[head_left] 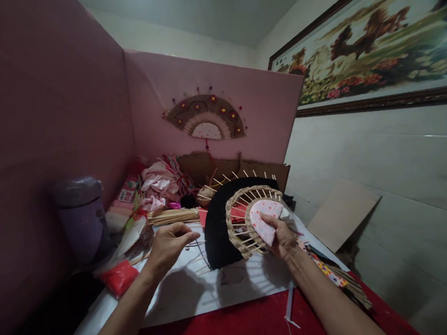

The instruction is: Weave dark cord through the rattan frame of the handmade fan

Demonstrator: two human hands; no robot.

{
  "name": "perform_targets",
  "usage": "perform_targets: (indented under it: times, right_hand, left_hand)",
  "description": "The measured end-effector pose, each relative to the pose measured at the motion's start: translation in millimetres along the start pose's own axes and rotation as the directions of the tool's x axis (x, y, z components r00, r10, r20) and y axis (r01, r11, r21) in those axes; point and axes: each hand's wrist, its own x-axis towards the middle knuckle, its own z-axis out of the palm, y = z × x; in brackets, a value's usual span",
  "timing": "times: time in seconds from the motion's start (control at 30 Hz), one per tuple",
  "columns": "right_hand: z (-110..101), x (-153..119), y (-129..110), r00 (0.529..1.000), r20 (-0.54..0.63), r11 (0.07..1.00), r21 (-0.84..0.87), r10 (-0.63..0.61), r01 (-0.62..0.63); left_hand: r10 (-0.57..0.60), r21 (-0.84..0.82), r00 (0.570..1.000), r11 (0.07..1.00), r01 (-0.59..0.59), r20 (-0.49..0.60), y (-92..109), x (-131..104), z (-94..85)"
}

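- The fan (230,221) is in the right hand (283,238), in front of the person, tilted over the white sheet (196,301); whether its lower edge touches is hard to tell.
- The right hand is closed on the pink spotted cloth (265,213) at the fan's base, thumb on the front.
- The left hand (173,242) is narrow, its fingertips pinching a thin dark thread (202,255) beside the black cloth (216,230).
- The fan looks light; its thin sticks (239,224) seem stiff but easy to snap, and their bare tips may snag.
- The black cloth looks soft, and the braided cord (238,243) could shift if pulled.
- The padded base seems the safest hold; 1 hand should carry it, leaving the rim unsqueezed.
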Motion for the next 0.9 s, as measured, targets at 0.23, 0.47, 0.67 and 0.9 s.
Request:
perform_targets:
  times: [0.23, 0.47, 0.67, 0.9]
  right_hand:
    - [1, -3, 0, 1.000, 0.020, 1.000, 0.010, -0.006, 0.005]
    - [2, -3, 3, 1.000, 0.006, 0.999, 0.043, 0.013, -0.013]
    - [2, -4, 1, 1.000, 0.022, 0.999, 0.047, 0.020, -0.021]
    - [5, -6, 0, 1.000, 0.019, 1.000, 0.002, 0.024, -0.024]
  left_hand:
    - [-0.185, -0.271, 0.976, 0.940, 0.209, 0.112, -1, -4, 11.3]
    - [-0.136, -0.275, 0.983, 0.947, 0.166, 0.125, -6, -7, 20.1]
    - [-0.085, -0.214, 0.991, 0.971, 0.104, 0.099, -5, -5, 18.6]
    - [-0.016, -0.161, 1.000, 0.987, 0.018, 0.015, -10, -1, 14.5]
